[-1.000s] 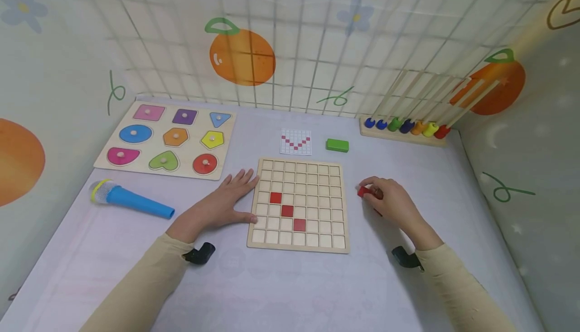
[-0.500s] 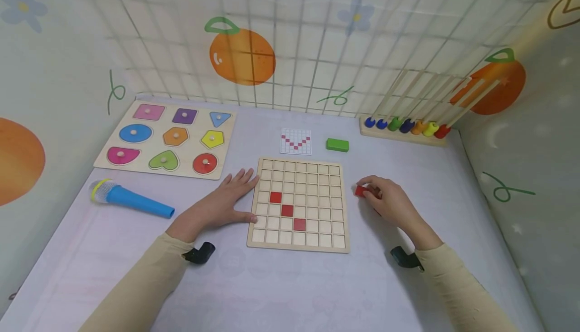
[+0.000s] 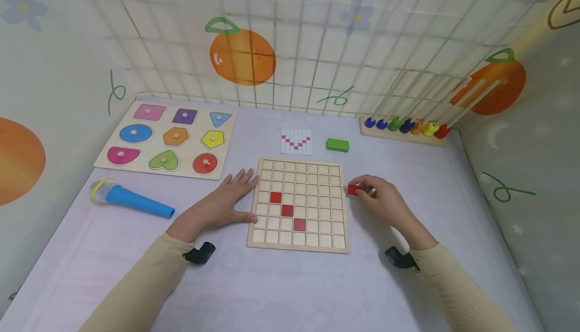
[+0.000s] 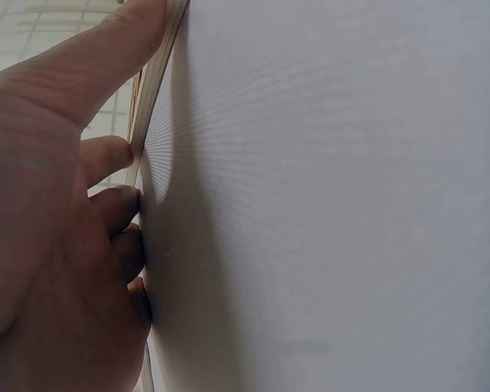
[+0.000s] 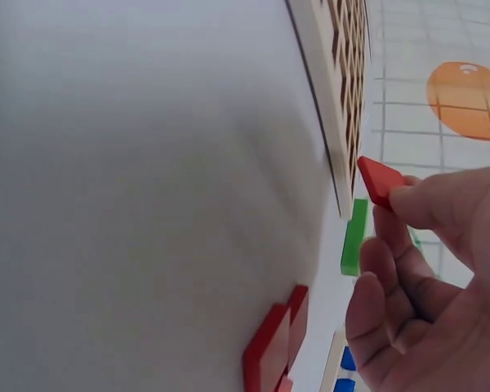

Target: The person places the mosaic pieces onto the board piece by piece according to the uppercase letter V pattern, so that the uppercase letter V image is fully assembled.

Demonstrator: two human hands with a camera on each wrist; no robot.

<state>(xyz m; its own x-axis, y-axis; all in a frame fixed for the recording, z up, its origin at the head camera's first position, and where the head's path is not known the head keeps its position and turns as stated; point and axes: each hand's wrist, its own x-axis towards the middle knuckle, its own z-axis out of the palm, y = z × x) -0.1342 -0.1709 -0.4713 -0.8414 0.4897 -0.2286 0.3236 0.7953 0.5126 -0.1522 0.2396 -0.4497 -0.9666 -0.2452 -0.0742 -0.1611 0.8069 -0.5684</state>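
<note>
Head view: left fingers [image 3: 244, 216] spread against the grid board [image 3: 312, 201], right fingers [image 3: 369, 179] pinching a red tile [image 3: 352, 190] beside that board.

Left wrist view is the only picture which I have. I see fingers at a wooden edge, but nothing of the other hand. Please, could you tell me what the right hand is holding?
Observer: The right hand pinches a red square tile.
Operator: Thank you. And where is this tile exactly, please?
Observer: In the head view, it is just to the right of the grid board, outside it.
Operator: I understand. Do other such tiles lie loose?
Observer: Yes, the right wrist view shows loose red tiles on the white table, near its lower edge.
</note>
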